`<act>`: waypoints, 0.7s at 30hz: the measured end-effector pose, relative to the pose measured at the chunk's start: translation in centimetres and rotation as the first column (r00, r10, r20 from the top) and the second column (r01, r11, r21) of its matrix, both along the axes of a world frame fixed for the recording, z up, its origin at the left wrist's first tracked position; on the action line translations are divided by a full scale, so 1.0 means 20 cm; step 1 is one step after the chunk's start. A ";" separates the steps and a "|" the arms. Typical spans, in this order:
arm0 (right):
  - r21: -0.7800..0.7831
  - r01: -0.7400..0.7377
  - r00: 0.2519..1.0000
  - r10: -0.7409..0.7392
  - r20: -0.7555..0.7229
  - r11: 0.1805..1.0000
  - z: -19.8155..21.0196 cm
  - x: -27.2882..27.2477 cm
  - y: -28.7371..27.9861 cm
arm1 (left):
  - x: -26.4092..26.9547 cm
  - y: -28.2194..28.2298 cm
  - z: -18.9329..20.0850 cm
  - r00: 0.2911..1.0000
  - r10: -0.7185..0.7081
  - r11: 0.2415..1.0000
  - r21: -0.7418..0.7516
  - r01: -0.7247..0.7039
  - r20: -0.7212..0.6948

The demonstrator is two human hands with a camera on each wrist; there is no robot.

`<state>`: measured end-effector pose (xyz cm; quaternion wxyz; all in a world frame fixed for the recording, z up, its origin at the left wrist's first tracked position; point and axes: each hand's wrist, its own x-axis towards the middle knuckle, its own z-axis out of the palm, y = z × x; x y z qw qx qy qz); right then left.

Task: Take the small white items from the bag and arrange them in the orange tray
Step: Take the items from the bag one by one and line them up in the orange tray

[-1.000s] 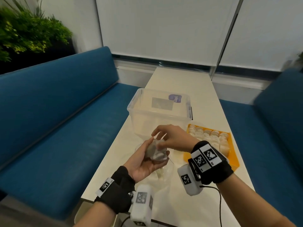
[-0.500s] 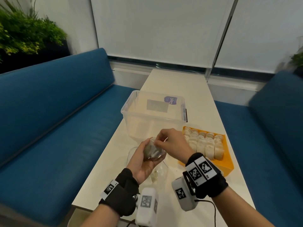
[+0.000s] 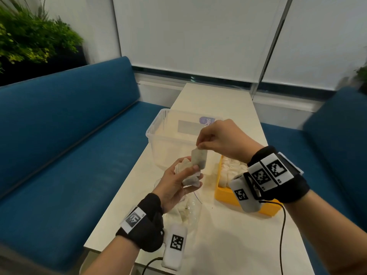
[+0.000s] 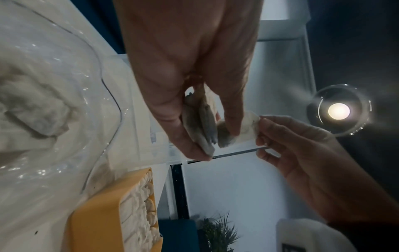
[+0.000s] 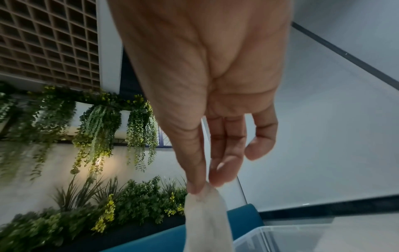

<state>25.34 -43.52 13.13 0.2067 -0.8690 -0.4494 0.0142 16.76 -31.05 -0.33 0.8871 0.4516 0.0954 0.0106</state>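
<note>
White and flat, one sachet (image 3: 199, 158) hangs by its top edge from the right hand (image 3: 222, 140), pinched between thumb and fingertips with the little finger loose (the right wrist view shows the pinch plainly). Its long axis runs near upright, its lower end just beside the bunch (image 3: 186, 171) of further sachets that the left hand (image 3: 174, 183) grips between thumb and curled fingers. Whether the lifted one is fully clear of the bunch I cannot tell.

Below the left hand the clear bag (image 3: 186, 209) lies on the table (image 3: 222, 243) with more white pieces inside. The tray (image 3: 222, 192) sits to the right, partly hidden by the right wrist, with rows of sachets standing packed in it.

What the next move turns on: the tray lies right of and below the pinch, on the right hand's own side, so that hand is the nearer one. Held by its top, the sachet is probably already set to go down on end beside the others. A clear box (image 3: 170, 135) stands behind.
</note>
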 end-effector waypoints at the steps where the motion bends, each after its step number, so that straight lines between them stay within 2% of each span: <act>1: 0.002 0.001 1.000 -0.001 0.012 1.000 0.01 0.00 -0.01 | 0.01 -0.01 0.00 1.000 0.006 1.000 0.026 -0.006 0.002; 7: 0.035 0.014 0.997 -0.017 0.077 0.999 0.02 0.02 -0.08 | 0.06 -0.07 0.01 1.000 0.007 0.997 0.083 -0.008 0.009; 12: 0.015 0.076 0.995 -0.077 0.068 0.997 0.04 0.09 -0.23 | 0.10 -0.13 0.01 1.000 -0.008 0.998 0.063 0.009 -0.005; 16: -0.055 0.186 0.982 -0.184 0.039 0.981 -0.01 0.24 -0.41 | 0.13 -0.19 0.00 0.999 -0.001 0.996 0.093 0.004 -0.032; 21: -0.220 0.301 0.952 -0.304 0.019 0.928 -0.22 0.43 -0.63 | 0.16 -0.27 -0.02 0.999 -0.004 0.994 0.112 0.010 -0.051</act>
